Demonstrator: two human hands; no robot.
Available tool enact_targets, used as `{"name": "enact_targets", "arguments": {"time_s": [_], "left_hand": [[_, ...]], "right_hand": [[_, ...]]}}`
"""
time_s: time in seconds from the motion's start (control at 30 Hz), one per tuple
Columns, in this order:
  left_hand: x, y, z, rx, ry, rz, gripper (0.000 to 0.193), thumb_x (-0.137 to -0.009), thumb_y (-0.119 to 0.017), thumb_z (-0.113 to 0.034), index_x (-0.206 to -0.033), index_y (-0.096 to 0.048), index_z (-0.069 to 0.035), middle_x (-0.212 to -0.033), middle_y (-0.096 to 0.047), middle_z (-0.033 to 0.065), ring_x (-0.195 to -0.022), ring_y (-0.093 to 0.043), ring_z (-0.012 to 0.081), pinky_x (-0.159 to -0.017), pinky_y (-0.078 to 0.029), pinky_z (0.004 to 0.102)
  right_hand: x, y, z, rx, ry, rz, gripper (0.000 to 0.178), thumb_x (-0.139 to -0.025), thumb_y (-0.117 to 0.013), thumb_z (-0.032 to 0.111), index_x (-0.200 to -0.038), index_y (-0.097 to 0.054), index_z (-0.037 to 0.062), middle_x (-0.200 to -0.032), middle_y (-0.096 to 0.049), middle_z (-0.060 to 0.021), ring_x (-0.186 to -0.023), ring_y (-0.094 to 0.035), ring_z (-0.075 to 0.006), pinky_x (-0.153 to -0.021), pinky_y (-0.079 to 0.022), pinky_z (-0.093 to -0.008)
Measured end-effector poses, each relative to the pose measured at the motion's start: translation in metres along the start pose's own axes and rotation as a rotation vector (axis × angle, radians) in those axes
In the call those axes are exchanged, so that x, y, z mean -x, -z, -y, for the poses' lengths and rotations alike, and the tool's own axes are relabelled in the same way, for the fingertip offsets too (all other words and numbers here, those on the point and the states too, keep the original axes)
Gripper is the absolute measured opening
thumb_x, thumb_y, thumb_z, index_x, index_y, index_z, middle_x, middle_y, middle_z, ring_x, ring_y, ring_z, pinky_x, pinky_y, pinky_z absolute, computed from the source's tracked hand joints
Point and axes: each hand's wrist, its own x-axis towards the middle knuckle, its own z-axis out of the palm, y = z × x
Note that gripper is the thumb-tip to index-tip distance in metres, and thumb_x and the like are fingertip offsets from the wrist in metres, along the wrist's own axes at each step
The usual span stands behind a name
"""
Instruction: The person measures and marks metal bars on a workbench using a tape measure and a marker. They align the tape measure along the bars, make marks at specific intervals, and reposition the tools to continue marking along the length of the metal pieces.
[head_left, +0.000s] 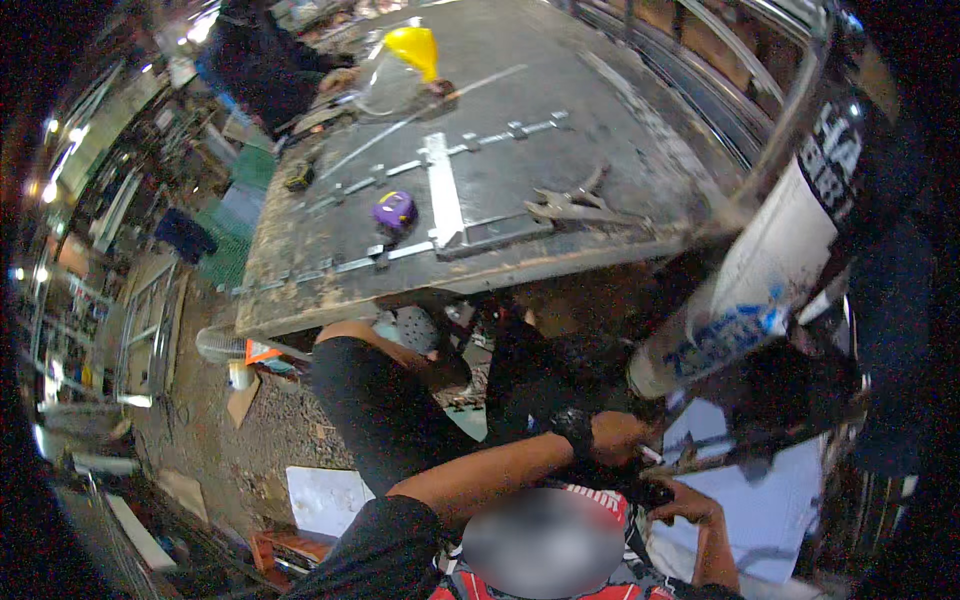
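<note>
My left forearm crosses my lap toward the right, a dark band around its wrist. The fingers of my left hand (pixel 622 438) are closed, and a short white stick like a cigarette (pixel 651 455) sticks out from them. Close below it, my right hand (pixel 688 503) is curled around a small dark object (pixel 656 492) that I cannot make out. Both hands are apart from the workbench (pixel 330 300), low at its near right side. Beside them lies a pale sheet (pixel 750 505).
On the bench lie thin metal strips with clips, a white flat bar (pixel 443 190), a purple tape measure (pixel 394 211) and locking pliers (pixel 580 203). A yellow object (pixel 414 47) stands farther back, near another person (pixel 255 65). A white cylinder (pixel 745 270) leans at the right.
</note>
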Motion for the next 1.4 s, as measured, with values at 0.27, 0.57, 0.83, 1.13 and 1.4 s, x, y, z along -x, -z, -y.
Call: {"name": "enact_targets", "arguments": {"time_s": [0.27, 0.57, 0.83, 1.13, 1.4], "left_hand": [[0.011, -0.001, -0.018, -0.053, -0.093, -0.260, 0.029, -0.073, -0.071, -0.012, -0.101, -0.072, -0.013, -0.087, -0.072, 0.0200, -0.085, -0.072, 0.0420, -0.070, -0.058, 0.0508], [-0.008, -0.051, 0.018, -0.327, -0.130, -0.449, 0.015, -0.077, -0.070, -0.020, -0.089, -0.072, -0.011, -0.087, -0.070, 0.0125, -0.085, -0.070, 0.0374, -0.068, -0.059, 0.0487], [-0.028, -0.061, 0.038, -0.175, 0.291, -0.299, 0.022, -0.071, -0.075, -0.028, -0.086, -0.077, -0.013, -0.080, -0.074, 0.0125, -0.067, -0.072, 0.0327, -0.053, -0.055, 0.0481], [0.001, -0.007, 0.035, -0.302, 0.060, -0.281, 0.019, -0.069, -0.074, -0.023, -0.079, -0.075, -0.007, -0.080, -0.074, 0.0163, -0.074, -0.074, 0.0349, -0.062, -0.058, 0.0477], [0.039, 0.034, 0.002, -0.259, 0.252, -0.279, 0.020, -0.069, -0.077, -0.022, -0.081, -0.074, -0.006, -0.080, -0.074, 0.0137, -0.077, -0.075, 0.0338, -0.064, -0.060, 0.0459]], "right_hand": [[0.010, 0.004, 0.020, 0.035, -0.010, -0.021, 0.083, -0.071, -0.094, 0.016, -0.142, -0.054, 0.0065, -0.119, -0.068, -0.0081, -0.099, -0.066, -0.0205, -0.080, -0.057, -0.0365], [-0.118, 0.024, -0.126, -0.664, -0.106, -0.247, 0.066, -0.094, -0.068, 0.027, -0.153, -0.043, 0.0115, -0.122, -0.058, -0.0105, -0.111, -0.049, -0.0267, -0.091, -0.039, -0.0452], [-0.131, 0.089, -0.188, -0.464, 0.058, -0.123, 0.059, -0.092, -0.068, 0.033, -0.145, -0.054, 0.0105, -0.127, -0.064, -0.0105, -0.114, -0.061, -0.0222, -0.100, -0.048, -0.0457], [-0.178, 0.023, -0.075, -0.230, 0.223, -0.440, 0.059, -0.097, -0.065, 0.033, -0.148, -0.050, 0.0062, -0.133, -0.063, -0.0104, -0.116, -0.063, -0.0238, -0.100, -0.050, -0.0416], [-0.138, 0.020, -0.058, -0.166, 0.234, -0.431, 0.057, -0.098, -0.063, 0.029, -0.148, -0.050, 0.0049, -0.135, -0.063, -0.0111, -0.116, -0.064, -0.0244, -0.102, -0.050, -0.0405]]}}
